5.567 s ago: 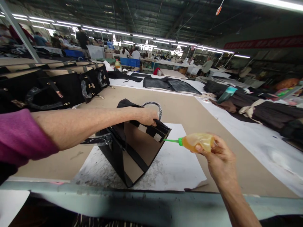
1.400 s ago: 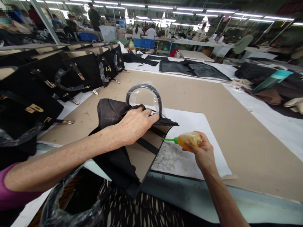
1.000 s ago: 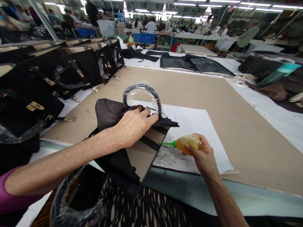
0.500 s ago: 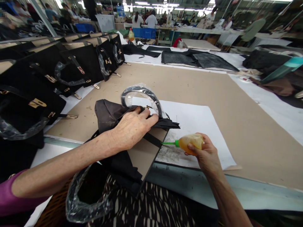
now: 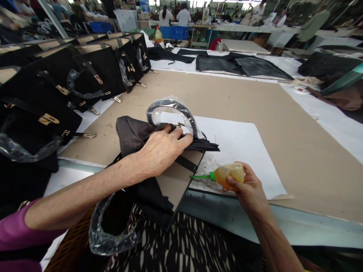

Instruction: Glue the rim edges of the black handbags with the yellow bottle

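A black handbag (image 5: 170, 185) lies across the table's front edge and my lap, its beige inner board showing. My left hand (image 5: 160, 151) is closed on the bag's folded black upper edge; the fingertips are partly hidden. Above that edge arches a plastic-wrapped handle (image 5: 172, 104), and a second wrapped handle (image 5: 113, 241) hangs down over my lap. In my right hand (image 5: 248, 185) is a soft squeeze bottle (image 5: 229, 175) of amber liquid. Its green nozzle (image 5: 201, 176) points left, with the tip at the board's edge just below a black strip.
White paper (image 5: 238, 139) with dark smudges lies under the bag on the beige board-covered table (image 5: 283, 124). Several black handbags (image 5: 96, 71) stand in rows at the left. Dark fabric panels (image 5: 244, 64) lie at the back. People (image 5: 183, 17) work at tables beyond.
The nozzle tip has moved from the black strip down along the board's edge. My left hand keeps its hold on the bag. The whole view has shifted slightly.
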Demonstrator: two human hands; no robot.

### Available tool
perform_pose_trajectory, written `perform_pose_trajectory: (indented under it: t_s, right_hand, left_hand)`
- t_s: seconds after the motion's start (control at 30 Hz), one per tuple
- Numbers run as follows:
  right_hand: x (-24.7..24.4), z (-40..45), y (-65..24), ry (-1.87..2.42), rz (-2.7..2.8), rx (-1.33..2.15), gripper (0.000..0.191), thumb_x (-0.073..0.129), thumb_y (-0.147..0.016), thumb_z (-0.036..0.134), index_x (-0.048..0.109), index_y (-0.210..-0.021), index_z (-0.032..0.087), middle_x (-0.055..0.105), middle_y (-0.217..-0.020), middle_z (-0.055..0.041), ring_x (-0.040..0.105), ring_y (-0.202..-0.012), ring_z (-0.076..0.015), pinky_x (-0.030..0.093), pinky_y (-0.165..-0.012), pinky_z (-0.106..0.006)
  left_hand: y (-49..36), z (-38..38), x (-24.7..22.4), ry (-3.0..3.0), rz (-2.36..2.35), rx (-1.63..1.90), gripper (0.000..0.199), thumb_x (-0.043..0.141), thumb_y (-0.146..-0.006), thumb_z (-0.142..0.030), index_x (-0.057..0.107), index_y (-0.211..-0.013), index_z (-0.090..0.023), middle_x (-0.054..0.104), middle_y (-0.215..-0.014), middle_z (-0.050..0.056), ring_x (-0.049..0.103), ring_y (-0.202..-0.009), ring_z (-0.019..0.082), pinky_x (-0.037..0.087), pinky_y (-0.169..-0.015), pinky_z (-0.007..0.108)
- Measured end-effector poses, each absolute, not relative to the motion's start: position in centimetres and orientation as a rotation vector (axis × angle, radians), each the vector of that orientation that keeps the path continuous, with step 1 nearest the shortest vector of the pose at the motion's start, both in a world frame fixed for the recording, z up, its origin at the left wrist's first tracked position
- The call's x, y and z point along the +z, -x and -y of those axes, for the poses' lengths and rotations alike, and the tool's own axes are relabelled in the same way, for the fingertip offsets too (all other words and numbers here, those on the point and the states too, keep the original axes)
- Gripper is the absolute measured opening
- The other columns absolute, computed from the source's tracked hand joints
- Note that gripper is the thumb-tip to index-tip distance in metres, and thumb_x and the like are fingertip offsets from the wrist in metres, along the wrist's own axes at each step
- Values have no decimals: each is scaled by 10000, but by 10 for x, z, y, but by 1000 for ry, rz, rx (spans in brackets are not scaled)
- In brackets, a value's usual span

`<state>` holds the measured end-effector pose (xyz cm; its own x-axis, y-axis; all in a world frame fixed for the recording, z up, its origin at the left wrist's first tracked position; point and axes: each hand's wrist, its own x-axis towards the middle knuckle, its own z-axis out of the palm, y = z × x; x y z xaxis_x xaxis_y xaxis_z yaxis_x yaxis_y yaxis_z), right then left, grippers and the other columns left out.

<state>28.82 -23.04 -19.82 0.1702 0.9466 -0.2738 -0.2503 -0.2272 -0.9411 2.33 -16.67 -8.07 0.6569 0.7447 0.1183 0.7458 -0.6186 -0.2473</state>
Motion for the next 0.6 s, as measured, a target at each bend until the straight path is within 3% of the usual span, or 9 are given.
perform_pose_trajectory:
  t_s: [0.6]
  right_hand:
    - [-180,266,-265,1343,753,1382,515,880,-504,281,584,-925,260,620,-799,-2,611,-626,-220,522,-358,-279]
  left_hand:
    - [-26,164,-78,2599,1212,-9,235,441,-902,-124,534,-1114,-165,614,-1001,91,596,-860,235,487,-668,321]
